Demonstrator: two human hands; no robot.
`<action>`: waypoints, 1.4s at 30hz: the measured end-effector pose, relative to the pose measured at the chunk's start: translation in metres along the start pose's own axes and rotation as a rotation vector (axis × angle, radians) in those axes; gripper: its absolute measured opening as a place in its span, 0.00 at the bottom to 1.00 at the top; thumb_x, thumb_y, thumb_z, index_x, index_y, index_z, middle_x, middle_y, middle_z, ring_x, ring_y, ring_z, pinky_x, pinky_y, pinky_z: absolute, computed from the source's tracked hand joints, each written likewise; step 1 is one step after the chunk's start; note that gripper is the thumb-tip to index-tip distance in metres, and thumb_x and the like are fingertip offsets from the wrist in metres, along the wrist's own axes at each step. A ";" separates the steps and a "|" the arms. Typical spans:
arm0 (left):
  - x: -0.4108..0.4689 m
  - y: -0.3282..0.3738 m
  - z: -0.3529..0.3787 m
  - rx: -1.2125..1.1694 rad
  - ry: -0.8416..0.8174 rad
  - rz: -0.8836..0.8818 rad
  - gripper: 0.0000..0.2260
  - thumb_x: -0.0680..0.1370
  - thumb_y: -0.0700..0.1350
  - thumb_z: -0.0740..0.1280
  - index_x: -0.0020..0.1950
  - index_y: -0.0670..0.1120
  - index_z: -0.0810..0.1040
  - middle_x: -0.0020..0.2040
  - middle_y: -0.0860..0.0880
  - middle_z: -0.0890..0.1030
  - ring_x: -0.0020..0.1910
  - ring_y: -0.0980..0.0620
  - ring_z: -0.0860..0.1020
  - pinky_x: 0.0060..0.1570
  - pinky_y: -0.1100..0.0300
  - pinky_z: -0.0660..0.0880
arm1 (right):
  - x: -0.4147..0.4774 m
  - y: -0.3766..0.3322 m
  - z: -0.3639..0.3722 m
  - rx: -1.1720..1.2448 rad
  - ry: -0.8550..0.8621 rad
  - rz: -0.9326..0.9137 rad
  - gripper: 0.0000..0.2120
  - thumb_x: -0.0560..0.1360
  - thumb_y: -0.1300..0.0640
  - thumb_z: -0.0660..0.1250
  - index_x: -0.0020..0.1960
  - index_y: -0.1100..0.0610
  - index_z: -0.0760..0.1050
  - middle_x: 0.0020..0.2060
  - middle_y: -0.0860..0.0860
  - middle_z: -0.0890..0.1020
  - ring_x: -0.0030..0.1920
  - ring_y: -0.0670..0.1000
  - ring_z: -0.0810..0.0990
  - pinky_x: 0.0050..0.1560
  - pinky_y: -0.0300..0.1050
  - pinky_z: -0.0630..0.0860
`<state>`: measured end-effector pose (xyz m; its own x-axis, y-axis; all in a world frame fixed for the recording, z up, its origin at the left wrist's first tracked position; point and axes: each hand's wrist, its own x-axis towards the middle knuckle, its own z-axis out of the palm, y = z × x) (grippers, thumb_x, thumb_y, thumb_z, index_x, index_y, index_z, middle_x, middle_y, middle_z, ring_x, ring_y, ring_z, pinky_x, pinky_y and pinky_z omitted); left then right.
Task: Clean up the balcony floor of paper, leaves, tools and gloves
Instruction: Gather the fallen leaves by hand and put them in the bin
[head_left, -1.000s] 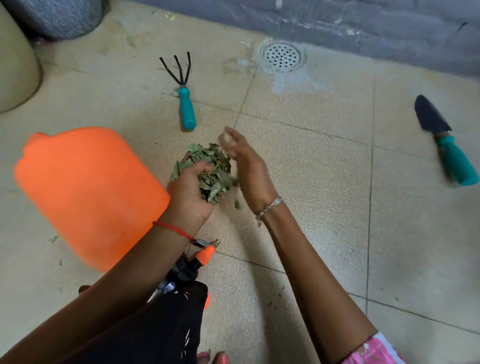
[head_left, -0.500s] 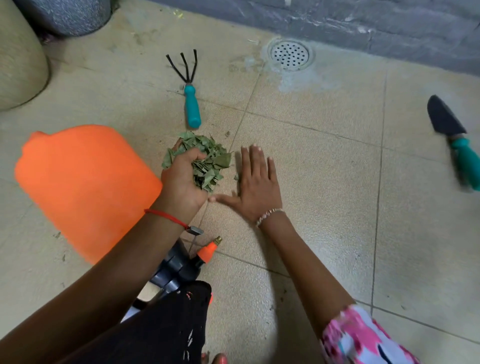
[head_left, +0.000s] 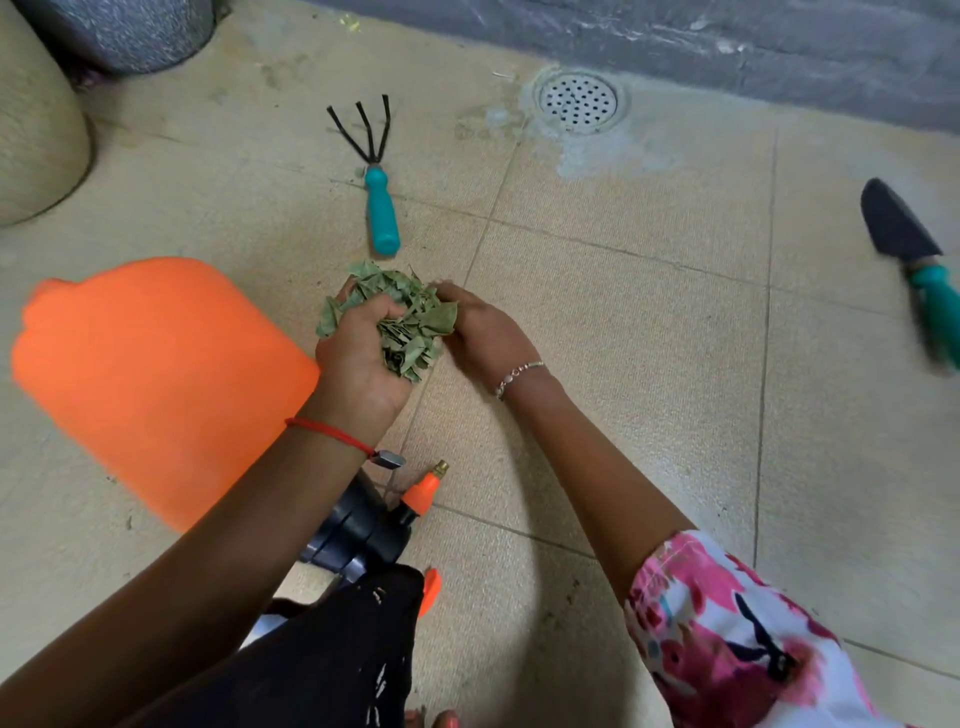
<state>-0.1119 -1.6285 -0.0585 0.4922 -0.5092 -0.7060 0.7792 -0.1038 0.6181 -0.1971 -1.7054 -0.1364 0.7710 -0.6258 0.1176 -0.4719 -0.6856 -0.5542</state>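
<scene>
Your left hand (head_left: 363, 364) clutches the leaves (head_left: 410, 322), right hand (head_left: 483, 332) cupped round them too, bunch just nearer you than the rake (head_left: 382, 208) handle. The trowel (head_left: 914, 249) lies well right of the rake.

Head camera, single view | worn above the beige tiled balcony floor (head_left: 649, 338), near it | faces forward and steeply down, wide-angle | round perforated metal floor drain (head_left: 578, 98) near top edge, right of centre; grey wall strip (head_left: 727, 47) just behind drain
</scene>
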 end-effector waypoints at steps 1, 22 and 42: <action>-0.001 0.000 0.000 0.011 0.001 0.001 0.10 0.74 0.33 0.60 0.53 0.40 0.75 0.45 0.43 0.78 0.32 0.49 0.79 0.24 0.63 0.75 | -0.005 0.002 -0.001 0.009 0.018 0.013 0.14 0.78 0.63 0.60 0.63 0.61 0.74 0.66 0.52 0.73 0.63 0.52 0.74 0.56 0.46 0.75; -0.012 -0.020 0.012 0.093 -0.022 -0.084 0.06 0.73 0.33 0.61 0.41 0.42 0.76 0.39 0.46 0.78 0.25 0.52 0.78 0.22 0.64 0.74 | -0.118 0.005 -0.016 -0.175 0.334 -0.026 0.08 0.63 0.71 0.64 0.40 0.66 0.80 0.39 0.58 0.82 0.42 0.57 0.83 0.45 0.38 0.75; -0.019 -0.048 0.025 0.091 -0.098 -0.129 0.07 0.73 0.33 0.62 0.40 0.42 0.77 0.39 0.45 0.79 0.27 0.51 0.80 0.28 0.62 0.78 | -0.101 -0.024 -0.072 2.278 0.847 0.842 0.10 0.76 0.74 0.55 0.47 0.65 0.74 0.33 0.59 0.82 0.42 0.54 0.81 0.44 0.39 0.78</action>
<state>-0.1686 -1.6353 -0.0656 0.3464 -0.5670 -0.7473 0.7931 -0.2484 0.5561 -0.2942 -1.6528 -0.0758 0.2806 -0.7339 -0.6186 0.8703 0.4664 -0.1585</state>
